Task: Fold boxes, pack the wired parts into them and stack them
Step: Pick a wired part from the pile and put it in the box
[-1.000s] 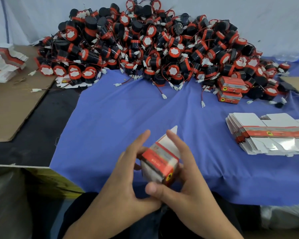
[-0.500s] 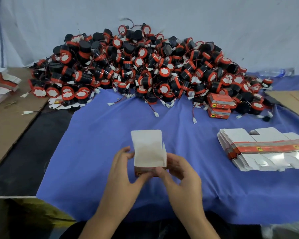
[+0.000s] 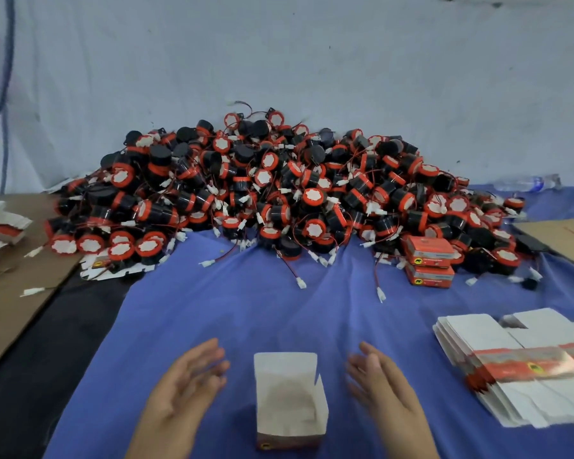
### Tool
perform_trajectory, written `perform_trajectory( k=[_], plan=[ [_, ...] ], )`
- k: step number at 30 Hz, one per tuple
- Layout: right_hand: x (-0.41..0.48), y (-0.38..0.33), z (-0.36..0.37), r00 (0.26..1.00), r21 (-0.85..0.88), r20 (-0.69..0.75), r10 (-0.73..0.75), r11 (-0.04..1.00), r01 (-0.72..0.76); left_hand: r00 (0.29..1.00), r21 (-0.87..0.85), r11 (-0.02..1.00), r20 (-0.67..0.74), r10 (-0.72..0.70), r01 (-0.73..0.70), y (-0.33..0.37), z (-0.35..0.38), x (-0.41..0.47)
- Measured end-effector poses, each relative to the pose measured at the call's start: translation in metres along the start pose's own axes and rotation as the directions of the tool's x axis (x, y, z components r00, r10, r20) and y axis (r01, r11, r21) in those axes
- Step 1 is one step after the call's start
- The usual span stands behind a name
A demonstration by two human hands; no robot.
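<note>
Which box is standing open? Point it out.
The box between the left hand and right hand: lid flap up, inside showing. The two red boxes by the pile are closed; the stack at right lies flat.

A big blue cloth [image 3: 246, 309] covers part of the black tabletop [image 3: 47, 342] in front of me. One flat brown cardboard sheet [image 3: 10, 293] lies on my left, a second cardboard sheet [image 3: 564, 236] on my right. A clear plastic bottle [image 3: 524, 183] lies by the white wall [image 3: 312, 61], where a blue cable [image 3: 5, 77] hangs.
</note>
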State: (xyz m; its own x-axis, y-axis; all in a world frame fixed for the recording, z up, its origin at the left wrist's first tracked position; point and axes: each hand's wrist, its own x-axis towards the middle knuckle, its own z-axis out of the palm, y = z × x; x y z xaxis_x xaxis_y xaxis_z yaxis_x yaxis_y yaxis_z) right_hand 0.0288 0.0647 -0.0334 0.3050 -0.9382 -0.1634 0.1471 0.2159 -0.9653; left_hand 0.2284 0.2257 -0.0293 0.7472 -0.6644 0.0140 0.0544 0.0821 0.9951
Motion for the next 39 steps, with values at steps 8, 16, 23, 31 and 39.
perform_trajectory(
  k=[8, 16, 23, 31, 39],
  plan=[
    [0.133, -0.003, 0.095, 0.977, -0.274, 0.210, 0.045, 0.962, 0.015, 0.987, 0.099, 0.991, 0.128, -0.102, 0.090, -0.004, 0.084, 0.139],
    [0.252, 0.014, 0.164, 0.972, -0.590, 0.143, -0.188, 0.772, 0.236, 0.985, 0.513, 0.850, 0.165, 0.043, -0.123, -0.031, 0.148, 0.289],
    [0.259, 0.031, 0.163, 0.931, -0.555, 0.180, -0.318, 0.748, 0.363, 0.942, 0.777, 0.539, 0.314, 0.117, -0.325, -0.039, 0.145, 0.328],
    [0.198, -0.022, 0.128, 0.947, -0.205, 0.230, -0.226, 0.940, 0.274, 0.916, 0.573, 0.741, 0.376, 0.141, -0.350, 0.007, 0.102, 0.259],
    [0.117, -0.083, 0.092, 0.936, -0.042, 0.348, -0.063, 0.996, 0.082, 0.901, 0.389, 0.884, 0.427, 0.078, -0.261, 0.067, 0.067, 0.149]
  ],
)
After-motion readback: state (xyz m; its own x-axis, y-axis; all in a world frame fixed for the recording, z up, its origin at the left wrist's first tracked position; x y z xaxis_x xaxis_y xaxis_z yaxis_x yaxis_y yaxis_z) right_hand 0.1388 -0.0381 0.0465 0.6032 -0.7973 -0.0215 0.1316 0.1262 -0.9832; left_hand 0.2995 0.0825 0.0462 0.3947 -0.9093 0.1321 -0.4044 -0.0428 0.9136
